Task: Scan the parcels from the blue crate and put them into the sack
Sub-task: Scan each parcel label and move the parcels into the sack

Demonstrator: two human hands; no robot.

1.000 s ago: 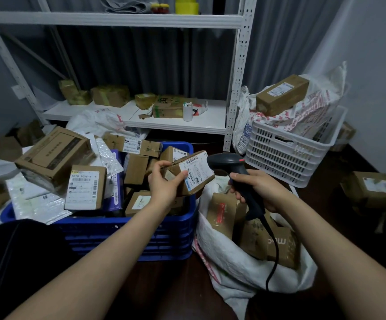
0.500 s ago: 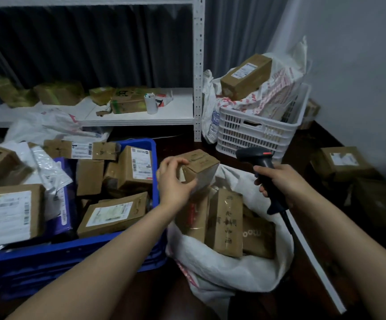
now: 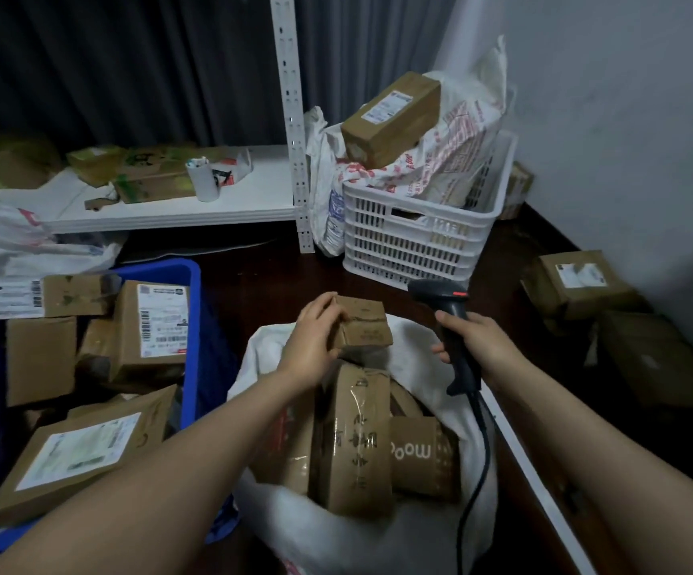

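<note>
A dim storeroom: dark floor, grey curtain behind a white shelf, pale wall at the right. At the left stands the blue crate, filled with labelled cardboard boxes. Just beside it, in the middle foreground, the white sack gapes open, with several brown packed parcels standing in its mouth.

The left hand holds a small parcel over the far edge of the sack's opening, just above the ones already inside. Its grip is closed on the box's near side, thumb on top.

The right hand has its grip wrapped round the handle of a black scanner, held upright beside the sack, its cable trailing down.

Behind, a white basket holds printed bags with a long carton lying on top. More boxes lie on the floor by the wall.
</note>
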